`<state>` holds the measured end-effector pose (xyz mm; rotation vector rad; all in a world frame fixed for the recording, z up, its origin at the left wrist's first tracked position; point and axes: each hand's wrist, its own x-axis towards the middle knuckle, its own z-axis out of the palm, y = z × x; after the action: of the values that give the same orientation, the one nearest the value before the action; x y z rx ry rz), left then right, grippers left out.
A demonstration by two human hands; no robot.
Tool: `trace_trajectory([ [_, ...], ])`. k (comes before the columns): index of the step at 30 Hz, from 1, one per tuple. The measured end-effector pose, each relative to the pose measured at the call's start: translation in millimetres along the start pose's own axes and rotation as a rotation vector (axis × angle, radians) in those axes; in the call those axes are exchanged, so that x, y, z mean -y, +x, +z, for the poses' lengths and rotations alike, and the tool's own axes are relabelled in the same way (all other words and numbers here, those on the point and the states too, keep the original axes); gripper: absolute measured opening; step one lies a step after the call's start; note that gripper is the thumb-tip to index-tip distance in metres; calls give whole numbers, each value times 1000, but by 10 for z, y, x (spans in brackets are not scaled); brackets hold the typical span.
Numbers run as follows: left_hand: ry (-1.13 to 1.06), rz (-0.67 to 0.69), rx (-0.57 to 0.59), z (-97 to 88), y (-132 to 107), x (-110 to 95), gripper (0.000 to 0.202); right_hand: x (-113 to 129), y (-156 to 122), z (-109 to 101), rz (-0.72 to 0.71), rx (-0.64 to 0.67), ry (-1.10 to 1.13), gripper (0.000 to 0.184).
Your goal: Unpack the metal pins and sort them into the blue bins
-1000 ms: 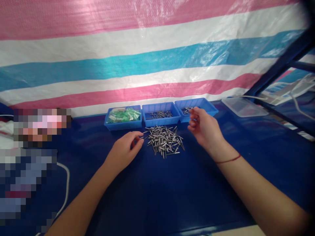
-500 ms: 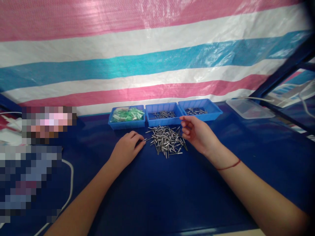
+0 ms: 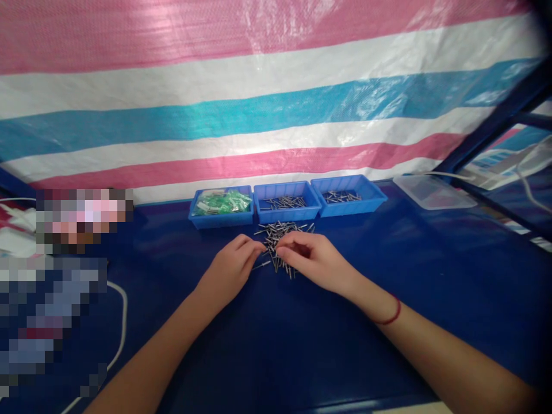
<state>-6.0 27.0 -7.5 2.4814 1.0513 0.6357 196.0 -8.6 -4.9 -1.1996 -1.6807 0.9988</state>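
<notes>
A loose pile of silvery blind rivets (image 3: 282,265) lies on the dark blue table, partly covered by my right hand. My left hand (image 3: 233,265) is at the pile's left edge, thumb and fingers pinched together; whatever is between the tips is too small to make out. Just below those fingers lies a single rivet (image 3: 261,265). From the right, my right hand (image 3: 321,261) reaches over the pile with thumb and forefinger closed near the left fingertips. What this pinch holds is hidden among the rivets.
Behind the pile stand three blue bins: the left bin (image 3: 222,220) with green-and-clear plastic packets, the middle bin (image 3: 287,216) and right bin (image 3: 366,204) with rivets. A clear plastic lid (image 3: 433,192) lies at right. A white cable (image 3: 125,322) runs at left, beside a blurred-out area.
My right hand has come down and left from near the right bin onto the pile. My left hand has shifted slightly right, and a rivet now lies below its fingers.
</notes>
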Motion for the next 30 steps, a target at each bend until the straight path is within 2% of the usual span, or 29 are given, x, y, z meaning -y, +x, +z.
trace_trajectory([
  [4, 70, 45, 138, -27, -30, -20, 20, 25, -39, 32, -72, 16, -160, 19],
  [8, 106, 84, 273, -73, -53, 4, 26, 33, -28, 4, -91, -12, -212, 22],
  [13, 206, 170, 357, -87, -45, -24, 14, 43, -21, 12, -114, -14, -250, 20],
  [17, 354, 173, 363, -85, -36, -105, 13, 50, -28, 38, -122, 10, -268, 19],
  [21, 401, 169, 328, -57, -39, -138, 14, 30, -28, 51, -122, 24, -288, 19],
  [26, 244, 113, 184, -69, -30, -112, 19, 10, -38, 72, -155, 25, -306, 16],
  [28, 189, 111, 184, -85, -35, -108, 20, 11, -45, 81, -170, 35, -307, 18],
  [30, 165, 119, 237, -88, -53, -120, 25, 15, -48, 86, -167, 37, -313, 19],
])
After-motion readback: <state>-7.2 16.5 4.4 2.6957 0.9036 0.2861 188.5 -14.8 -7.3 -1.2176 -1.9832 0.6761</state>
